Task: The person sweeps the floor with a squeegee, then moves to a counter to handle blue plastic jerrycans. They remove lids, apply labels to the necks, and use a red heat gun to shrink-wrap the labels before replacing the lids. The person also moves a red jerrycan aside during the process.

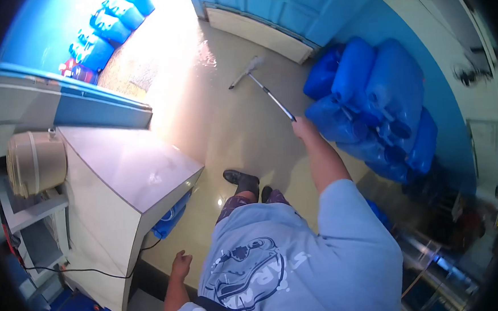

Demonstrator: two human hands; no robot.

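My right hand [300, 125] is stretched out ahead and closed around the handle end of a squeegee [275, 101] with a silver and dark pole. Its crosswise head, with a pale fuzzy-looking part, rests on the wet, shiny floor [224, 123] short of the doorway. Low on the left, my left hand [180, 266] hangs beside my body, with nothing visible in it. Its fingers are loosely bent and partly apart, near the side of a white-topped counter [130, 168]. Dark boots [245, 181] are on my feet.
Big blue plastic jugs [371, 97] are piled on the right against the wall. A blue door [274, 5] stands ahead, beside a bright doorway with more blue jugs [115, 27] outside. A beige round container [35, 163] and a black cable [85, 270] are at the left.
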